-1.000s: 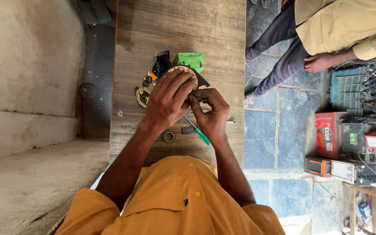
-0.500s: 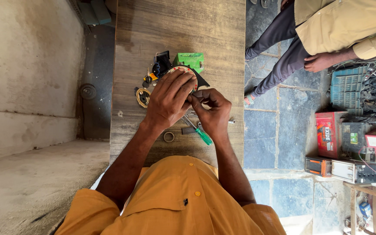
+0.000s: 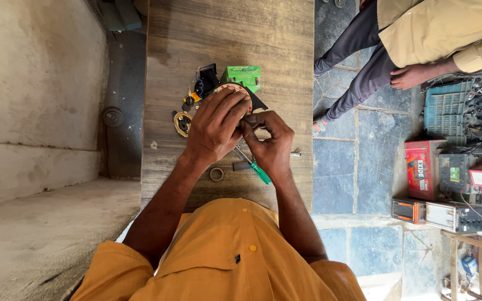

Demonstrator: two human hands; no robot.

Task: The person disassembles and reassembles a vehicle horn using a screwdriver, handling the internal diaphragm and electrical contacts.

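Head view, looking straight down on a wooden table [image 3: 230,39]. Left hand [image 3: 216,128] lay flat over a round wound coil part [image 3: 235,90] with reddish windings, fingers curled over its top and pressing it down onto the table near the middle of the board. Right hand [image 3: 269,145] was clenched around a green-handled screwdriver [image 3: 256,169]; the handle stuck out below the palm, and the shaft ran up under the left hand toward the part. The tip was hidden, so contact could not be confirmed.

Beside the part: 1 green plastic block [image 3: 242,76] just above it, 1 black component [image 3: 206,78] to the upper left, 1 brass-coloured ring [image 3: 182,124] at the left, 1 small washer [image 3: 216,174] near the left wrist.

Judgement on handling: the part looked rigid and fairly dense for its size. The fine windings would likely be easy to nick or scrape. Best taken by the outer rim or metal core, not across the wire. The round shape may rotate under tool pressure, so a firm downward hold seems needed.

Another person's hand [image 3: 417,75] rested on a knee at the upper right, well apart.
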